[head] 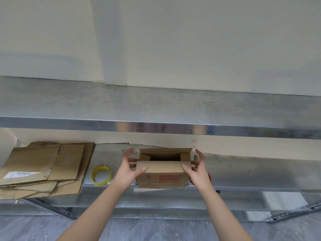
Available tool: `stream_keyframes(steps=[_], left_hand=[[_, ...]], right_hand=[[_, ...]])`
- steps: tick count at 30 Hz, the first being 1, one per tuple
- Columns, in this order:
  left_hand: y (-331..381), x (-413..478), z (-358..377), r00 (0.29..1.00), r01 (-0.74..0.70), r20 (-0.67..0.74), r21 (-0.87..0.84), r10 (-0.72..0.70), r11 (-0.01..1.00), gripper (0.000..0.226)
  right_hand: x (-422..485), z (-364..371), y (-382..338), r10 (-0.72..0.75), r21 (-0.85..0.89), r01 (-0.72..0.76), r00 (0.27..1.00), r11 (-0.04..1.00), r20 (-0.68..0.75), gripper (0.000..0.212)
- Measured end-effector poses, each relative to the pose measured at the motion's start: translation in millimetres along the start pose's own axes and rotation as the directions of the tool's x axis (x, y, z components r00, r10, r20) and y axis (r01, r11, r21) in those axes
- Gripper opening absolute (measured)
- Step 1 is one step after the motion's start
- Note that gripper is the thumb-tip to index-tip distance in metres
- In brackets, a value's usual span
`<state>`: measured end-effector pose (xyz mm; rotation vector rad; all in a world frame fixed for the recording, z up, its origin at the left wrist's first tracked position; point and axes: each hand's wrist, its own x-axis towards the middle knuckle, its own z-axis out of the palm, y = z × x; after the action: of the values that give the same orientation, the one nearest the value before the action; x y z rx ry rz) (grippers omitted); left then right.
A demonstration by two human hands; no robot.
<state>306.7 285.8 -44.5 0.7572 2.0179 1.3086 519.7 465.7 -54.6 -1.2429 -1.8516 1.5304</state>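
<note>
A small brown cardboard box (161,173) stands on the lower metal shelf (243,173), its top flaps up and its inside dark. My left hand (128,168) is at the box's left side, thumb on the near flap and fingers spread behind the left corner. My right hand (197,168) mirrors it at the right side, thumb on the near flap and fingers spread by the right wall. Both hands have straight, spread fingers against the box.
A stack of flattened cardboard boxes (43,167) lies at the shelf's left. A roll of yellow tape (101,174) sits between the stack and the box. An orange object (209,177) shows behind my right hand. An upper metal shelf (156,105) overhangs, backed by a pale wall.
</note>
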Motion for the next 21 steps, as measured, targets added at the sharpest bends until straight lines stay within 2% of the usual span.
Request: stream_keyframes(steps=[3, 6, 8, 10, 17, 21], left_hand=[[2.2, 9.6, -5.2, 0.993, -0.003, 0.119, 0.052, -0.003, 0.999, 0.084], [-0.2, 15.9, -7.8, 0.986, -0.019, 0.167, 0.083, 0.005, 0.996, 0.064], [-3.7, 14.5, -4.9, 0.988, -0.047, 0.151, 0.098, 0.032, 0.994, 0.052], [-7.8, 11.4, -1.1, 0.993, -0.057, 0.110, 0.068, 0.050, 0.996, 0.050], [-17.0, 3.1, -5.8, 0.996, 0.001, 0.085, -0.020, 0.000, 1.000, 0.049], [-16.8, 2.1, -14.1, 0.997, 0.018, 0.074, 0.005, -0.018, 1.000, 0.049]], right_hand=[[9.2, -3.9, -5.3, 0.004, -0.019, -0.002, 0.996, 1.000, 0.090, 0.086], [16.8, -4.5, -4.4, -0.032, -0.024, 0.035, 0.992, 0.999, 0.124, 0.059], [17.5, -3.5, -1.6, -0.031, -0.053, 0.036, 0.994, 0.998, 0.101, 0.041], [15.0, -2.5, 0.7, -0.025, -0.048, 0.028, 0.998, 0.998, 0.061, 0.034], [0.9, 2.5, -1.8, -0.017, -0.056, 0.018, 1.000, 0.998, 0.010, 0.034], [-0.1, 8.7, -5.0, 0.002, -0.048, -0.002, 1.000, 0.999, -0.004, 0.035]])
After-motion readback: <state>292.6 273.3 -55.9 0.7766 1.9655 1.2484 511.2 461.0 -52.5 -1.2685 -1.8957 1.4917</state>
